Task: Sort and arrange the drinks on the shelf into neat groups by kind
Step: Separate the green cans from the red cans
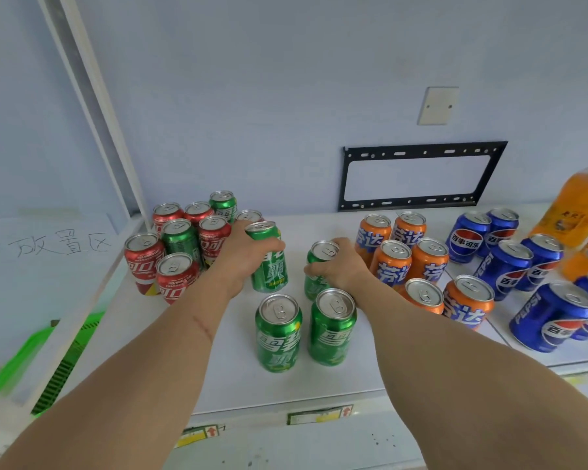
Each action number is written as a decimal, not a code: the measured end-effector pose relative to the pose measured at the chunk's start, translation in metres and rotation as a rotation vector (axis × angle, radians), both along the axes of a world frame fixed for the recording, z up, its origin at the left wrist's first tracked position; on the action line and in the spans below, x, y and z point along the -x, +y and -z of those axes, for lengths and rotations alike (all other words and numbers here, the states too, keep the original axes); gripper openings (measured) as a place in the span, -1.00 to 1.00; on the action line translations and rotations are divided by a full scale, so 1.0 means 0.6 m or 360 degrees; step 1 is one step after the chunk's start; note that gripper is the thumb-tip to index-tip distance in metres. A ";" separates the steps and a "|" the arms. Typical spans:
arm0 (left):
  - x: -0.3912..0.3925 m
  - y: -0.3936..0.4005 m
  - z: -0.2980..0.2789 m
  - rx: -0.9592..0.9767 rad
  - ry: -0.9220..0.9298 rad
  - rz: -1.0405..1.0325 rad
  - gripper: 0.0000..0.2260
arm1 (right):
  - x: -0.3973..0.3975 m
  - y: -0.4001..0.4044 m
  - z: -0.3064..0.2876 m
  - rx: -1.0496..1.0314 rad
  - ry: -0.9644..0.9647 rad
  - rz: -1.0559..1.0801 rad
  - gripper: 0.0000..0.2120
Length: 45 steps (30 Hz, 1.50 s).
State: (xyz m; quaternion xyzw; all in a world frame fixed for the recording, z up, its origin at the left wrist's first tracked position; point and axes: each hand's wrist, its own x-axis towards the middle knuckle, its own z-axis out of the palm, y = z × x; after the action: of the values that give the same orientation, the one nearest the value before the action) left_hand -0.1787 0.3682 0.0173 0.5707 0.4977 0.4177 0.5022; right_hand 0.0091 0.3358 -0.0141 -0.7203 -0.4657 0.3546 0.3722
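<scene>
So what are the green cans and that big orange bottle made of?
Green cans: probably thin metal, likely aluminium. Their tops are bare, shiny silver with pull tabs, and the printed sides are glossy.
Orange bottle: probably clear plastic. Orange drink shows through the wall, though it is partly out of frame.

You can read "PEPSI" on the blue cans (543,320), "FIFA WORLD CUP" on the red cans (175,279), and handwritten "放置区" on the white sheet (62,244) at your left.
</scene>
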 end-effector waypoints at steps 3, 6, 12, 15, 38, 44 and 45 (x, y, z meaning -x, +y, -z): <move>0.001 -0.002 0.003 0.0024 0.0107 0.0005 -0.51 | -0.005 -0.004 -0.008 0.0027 0.0018 -0.0061 -0.15; 0.003 -0.001 0.004 0.0008 0.0282 0.0049 -0.31 | -0.016 -0.008 -0.031 0.0016 -0.0009 -0.0097 -0.13; 0.000 -0.002 0.004 -0.0099 0.0637 0.0212 -0.47 | -0.041 -0.004 -0.080 0.0129 -0.0504 -0.0266 -0.29; -0.004 -0.008 0.009 -0.0165 0.0760 0.0276 -0.56 | -0.039 -0.009 -0.091 0.0230 -0.0863 -0.0380 -0.41; 0.106 0.049 -0.056 -0.0439 0.1392 0.0059 -0.63 | 0.092 0.095 -0.124 -0.0026 -0.1104 -0.0668 -0.45; 0.183 0.107 -0.056 -0.0399 0.1748 -0.0203 -0.52 | 0.145 0.202 -0.131 -0.0128 -0.1034 -0.0875 -0.43; 0.190 0.116 -0.055 -0.0361 0.1785 -0.0220 -0.52 | 0.151 0.219 -0.131 -0.0133 -0.1021 -0.0897 -0.42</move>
State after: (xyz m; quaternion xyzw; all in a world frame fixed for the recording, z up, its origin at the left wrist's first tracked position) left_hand -0.2930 0.4379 0.0502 0.7214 0.6760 0.1338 0.0687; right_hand -0.0814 0.4672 0.0647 -0.6229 -0.7505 0.1814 0.1260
